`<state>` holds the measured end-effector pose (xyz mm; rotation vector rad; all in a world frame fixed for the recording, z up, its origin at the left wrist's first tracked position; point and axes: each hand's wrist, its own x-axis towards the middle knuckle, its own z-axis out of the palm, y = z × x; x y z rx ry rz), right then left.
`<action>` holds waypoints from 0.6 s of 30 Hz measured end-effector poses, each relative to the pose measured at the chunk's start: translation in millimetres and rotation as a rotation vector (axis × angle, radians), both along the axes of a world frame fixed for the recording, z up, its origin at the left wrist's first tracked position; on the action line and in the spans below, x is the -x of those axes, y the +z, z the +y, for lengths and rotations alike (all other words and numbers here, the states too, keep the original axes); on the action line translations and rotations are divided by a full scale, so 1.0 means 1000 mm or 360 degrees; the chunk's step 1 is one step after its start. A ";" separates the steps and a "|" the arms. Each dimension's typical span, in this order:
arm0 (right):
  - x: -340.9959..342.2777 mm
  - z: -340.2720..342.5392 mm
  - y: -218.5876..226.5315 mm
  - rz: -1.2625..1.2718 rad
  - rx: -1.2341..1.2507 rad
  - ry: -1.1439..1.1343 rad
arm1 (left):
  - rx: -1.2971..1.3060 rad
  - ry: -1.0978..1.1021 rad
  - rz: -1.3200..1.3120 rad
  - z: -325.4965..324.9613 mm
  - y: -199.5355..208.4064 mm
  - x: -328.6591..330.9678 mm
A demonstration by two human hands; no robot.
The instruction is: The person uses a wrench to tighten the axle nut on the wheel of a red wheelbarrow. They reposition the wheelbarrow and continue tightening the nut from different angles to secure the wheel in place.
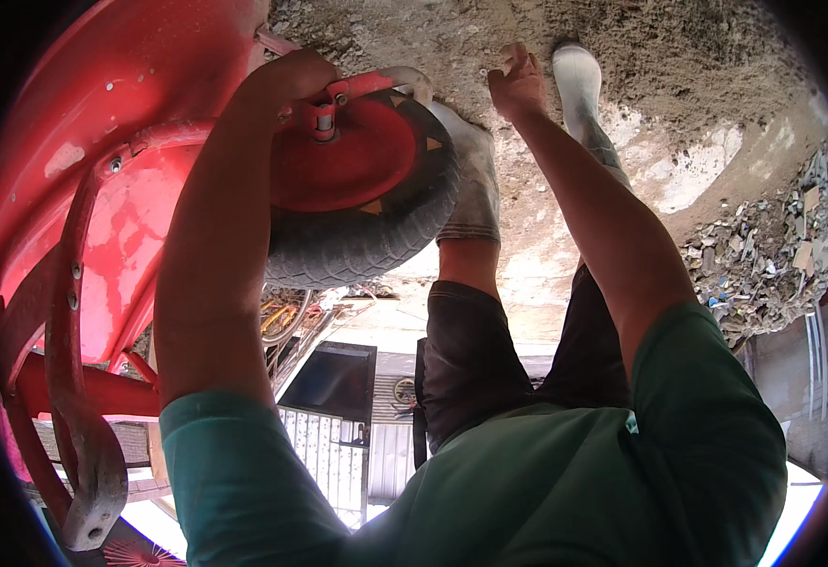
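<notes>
A red wheelbarrow is tipped up on my left, its dented tray (pixel 64 123) facing me. Its black-tyred wheel (pixel 367 246) with a red hub lies in front of me, beside my boot. My left hand (pixel 302 74) is closed at the red metal bar (pixel 371 85) over the hub, by the axle end; its fingertips are mostly hidden. Held out over the dirt, away from the wheel, is my right hand (pixel 521 85). Its fingers are curled and pinched together; a tiny speck shows at the tips, too small to name.
Red frame legs (pixel 72 274) of the wheelbarrow rise close to my left arm. My pale rubber boots (pixel 576 80) stand on rough dirt ground (pixel 688 57). A heap of rubble (pixel 763 255) lies at the right, and cables and rods (pixel 286 321) lie behind the wheel.
</notes>
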<state>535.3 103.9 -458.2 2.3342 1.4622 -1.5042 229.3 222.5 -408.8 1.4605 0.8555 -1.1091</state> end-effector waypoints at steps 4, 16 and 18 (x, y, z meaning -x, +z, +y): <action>-0.054 -0.069 -0.058 -0.0454 0.0425 0.0333 | -0.0202 -0.0494 -0.0211 0.001 0.001 0.010; -0.077 -0.161 -0.162 -0.0810 0.0364 0.0899 | 0.0122 0.0591 0.0454 0.018 0.024 -0.019; -0.087 -0.165 -0.162 -0.0778 0.0095 0.1022 | 0.0128 0.0579 0.0448 0.018 0.024 -0.022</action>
